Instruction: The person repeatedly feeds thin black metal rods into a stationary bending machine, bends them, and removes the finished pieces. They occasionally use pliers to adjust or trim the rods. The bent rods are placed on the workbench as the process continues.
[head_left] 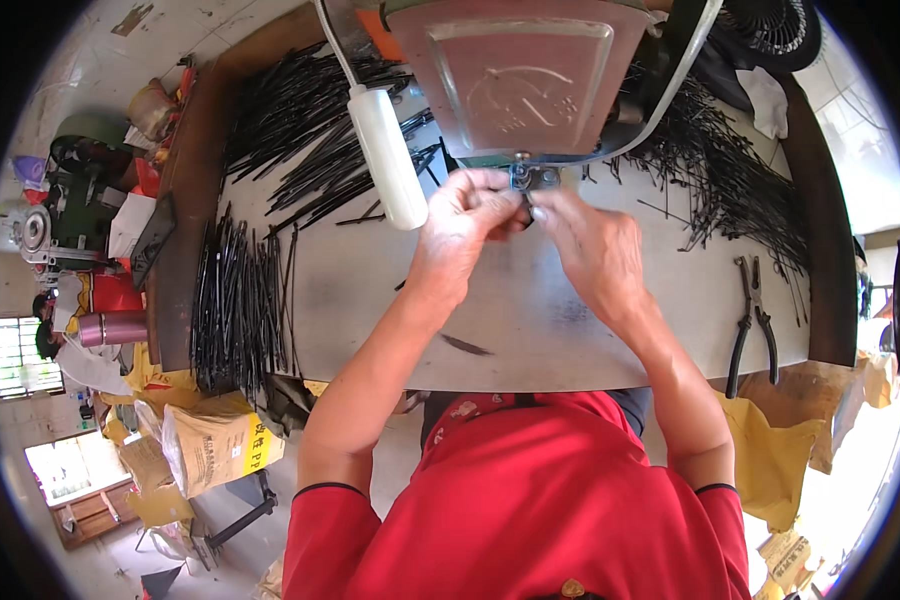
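Both of my hands meet just under the front of a machine with a large reddish metal cover (520, 85). My left hand (460, 215) has its thumb and fingers pinched together. From the other side my right hand (595, 240) pinches too, its fingertips nearly touching the left ones. Something small and dark sits between them, too blurred and covered to name. Right above the fingertips is a small metal fixture (543, 177) at the machine's lower edge. A white cylindrical handle (385, 160) on a bent rod hangs beside my left hand.
Bundles of thin black rods (240, 305) lie on the left of the metal tabletop (530, 340), with more at the back left. A tangled pile of black rods (740, 170) covers the right. Black-handled pliers (755, 320) lie near the right edge. Wooden boards (185, 210) wall the table.
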A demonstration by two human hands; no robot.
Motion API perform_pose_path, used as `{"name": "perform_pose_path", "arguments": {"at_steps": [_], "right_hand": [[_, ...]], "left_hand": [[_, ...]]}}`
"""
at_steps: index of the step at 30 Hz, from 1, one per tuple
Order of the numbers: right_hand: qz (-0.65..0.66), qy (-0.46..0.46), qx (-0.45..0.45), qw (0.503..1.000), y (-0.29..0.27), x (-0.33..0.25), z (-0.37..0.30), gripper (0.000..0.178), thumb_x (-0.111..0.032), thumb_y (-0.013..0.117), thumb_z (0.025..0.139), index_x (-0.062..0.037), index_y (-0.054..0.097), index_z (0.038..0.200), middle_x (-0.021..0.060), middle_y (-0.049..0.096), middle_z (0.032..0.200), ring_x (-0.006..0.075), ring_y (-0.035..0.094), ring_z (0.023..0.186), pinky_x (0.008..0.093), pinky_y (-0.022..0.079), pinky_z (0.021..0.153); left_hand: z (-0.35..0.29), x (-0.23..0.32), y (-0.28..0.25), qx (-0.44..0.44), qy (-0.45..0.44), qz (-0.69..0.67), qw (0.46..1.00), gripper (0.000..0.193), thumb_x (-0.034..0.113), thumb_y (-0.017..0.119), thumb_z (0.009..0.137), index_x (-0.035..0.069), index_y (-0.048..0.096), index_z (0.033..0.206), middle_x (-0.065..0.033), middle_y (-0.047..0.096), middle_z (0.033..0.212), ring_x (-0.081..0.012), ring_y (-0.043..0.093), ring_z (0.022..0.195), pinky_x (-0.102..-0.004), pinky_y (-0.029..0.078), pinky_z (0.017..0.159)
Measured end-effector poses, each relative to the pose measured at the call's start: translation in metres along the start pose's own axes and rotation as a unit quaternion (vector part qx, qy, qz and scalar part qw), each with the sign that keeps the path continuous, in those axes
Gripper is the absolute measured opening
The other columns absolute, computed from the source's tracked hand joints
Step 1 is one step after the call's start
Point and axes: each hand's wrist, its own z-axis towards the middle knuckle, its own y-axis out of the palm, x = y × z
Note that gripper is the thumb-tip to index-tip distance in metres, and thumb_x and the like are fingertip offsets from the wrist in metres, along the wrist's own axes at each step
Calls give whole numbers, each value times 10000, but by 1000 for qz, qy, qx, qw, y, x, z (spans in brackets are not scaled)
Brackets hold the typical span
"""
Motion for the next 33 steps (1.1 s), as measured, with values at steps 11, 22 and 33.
{"name": "perform_pose_path", "arguments": {"at_steps": [11, 22, 33], "right_hand": [[737, 325, 91, 586, 15, 1, -37, 233, -80, 633, 877, 18, 604, 1087, 31, 622, 888, 105, 591, 706, 213, 488, 700], [19, -147, -24, 989, -16, -21, -58, 560, 33, 642, 738, -68, 498, 1270, 72, 506, 648, 209, 549, 558, 340, 472, 503], [275, 225, -133, 925, -23, -2, -33, 200, -205, 611, 849, -19, 631, 919, 76, 566, 586, 143, 512, 454, 274, 405, 450]], "left_hand": [[-35, -19, 8, -31, -16, -51, 998, 163, 67, 606, 873, 21, 594, 1029, -38, 611, 915, -90, 584, 813, -229, 488, 728], [55, -21, -117, 180, 304, 612, 707, 135, 81, 659, 781, 31, 698, 901, -110, 628, 870, -293, 564, 844, -374, 437, 825], [44, -2, -89, 146, 458, 635, 605, 222, -29, 616, 777, 30, 613, 991, -147, 615, 879, -343, 597, 793, -400, 489, 693]]}}
